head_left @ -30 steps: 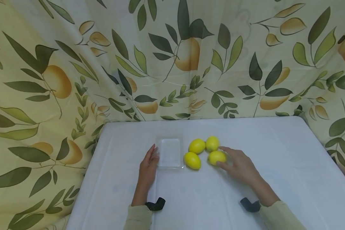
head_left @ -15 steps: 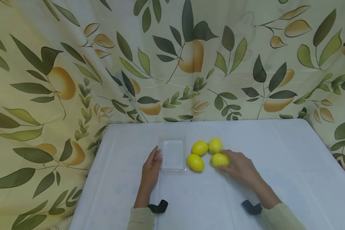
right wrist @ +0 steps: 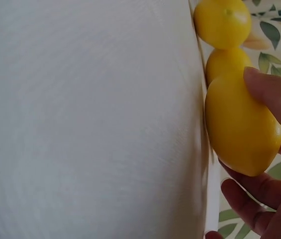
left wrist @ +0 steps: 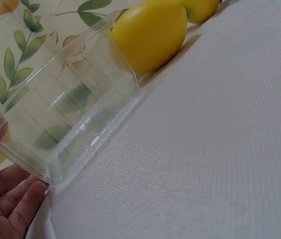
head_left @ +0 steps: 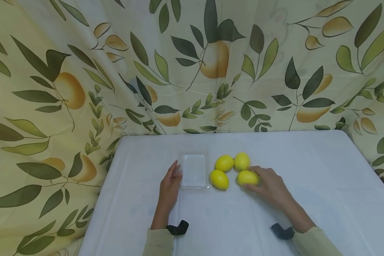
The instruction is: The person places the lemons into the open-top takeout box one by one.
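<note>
My right hand (head_left: 273,186) holds a yellow lemon (head_left: 246,177) between thumb and fingers, at the right of a small group. In the right wrist view the thumb lies on this lemon (right wrist: 242,124), with fingers on its other side. Three more lemons sit close by: one at the back left (head_left: 224,163), one at the back right (head_left: 242,161) and one at the front left (head_left: 219,179). A clear plastic box (head_left: 194,186) stands left of them with nothing inside. My left hand (head_left: 170,186) rests against its left side, fingers mostly straight (left wrist: 11,199).
A white cloth covers the table (head_left: 224,227). Behind it hangs a curtain (head_left: 192,99) printed with leaves and fruit. The front left lemon sits right beside the box. Dark straps with black pieces (head_left: 178,228) are on both wrists.
My right thumb and fingers have come further around the right lemon. The left hand stays at the box. The whole head view has shifted slightly.
</note>
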The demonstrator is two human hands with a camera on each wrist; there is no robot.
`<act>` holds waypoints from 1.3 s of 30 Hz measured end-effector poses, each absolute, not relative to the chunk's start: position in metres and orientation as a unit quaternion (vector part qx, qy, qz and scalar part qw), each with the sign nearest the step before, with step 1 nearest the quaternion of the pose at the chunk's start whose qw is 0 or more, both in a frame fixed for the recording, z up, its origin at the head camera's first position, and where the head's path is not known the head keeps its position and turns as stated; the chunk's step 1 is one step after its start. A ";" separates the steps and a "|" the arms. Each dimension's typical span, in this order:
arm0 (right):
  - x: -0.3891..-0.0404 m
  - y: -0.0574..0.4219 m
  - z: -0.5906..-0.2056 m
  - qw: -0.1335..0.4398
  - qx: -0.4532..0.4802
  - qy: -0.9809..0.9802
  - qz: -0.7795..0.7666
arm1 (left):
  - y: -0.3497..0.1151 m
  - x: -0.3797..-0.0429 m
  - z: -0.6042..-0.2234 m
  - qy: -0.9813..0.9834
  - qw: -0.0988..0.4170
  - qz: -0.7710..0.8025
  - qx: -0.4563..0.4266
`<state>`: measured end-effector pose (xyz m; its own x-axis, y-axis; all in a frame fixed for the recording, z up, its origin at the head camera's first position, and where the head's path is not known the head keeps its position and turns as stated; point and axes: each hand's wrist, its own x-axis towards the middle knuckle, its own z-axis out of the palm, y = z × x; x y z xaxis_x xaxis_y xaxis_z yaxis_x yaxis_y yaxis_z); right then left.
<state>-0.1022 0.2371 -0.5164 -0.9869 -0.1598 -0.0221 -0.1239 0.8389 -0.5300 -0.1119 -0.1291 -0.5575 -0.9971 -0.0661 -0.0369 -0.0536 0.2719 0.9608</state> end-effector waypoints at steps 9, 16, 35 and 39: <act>-0.099 0.234 -0.510 0.041 -0.065 0.953 -0.294 | -0.131 -0.110 -0.555 -0.801 0.010 -0.597 0.037; -0.098 0.229 -0.503 0.049 -0.056 0.948 -0.310 | -0.131 -0.112 -0.557 -0.798 0.005 -0.601 0.041; -0.104 0.205 -0.482 0.018 -0.077 0.938 -0.338 | -0.130 -0.111 -0.557 -0.796 -0.001 -0.604 0.038; -0.110 0.197 -0.478 0.003 -0.083 0.937 -0.340 | -0.130 -0.112 -0.556 -0.796 -0.004 -0.604 0.035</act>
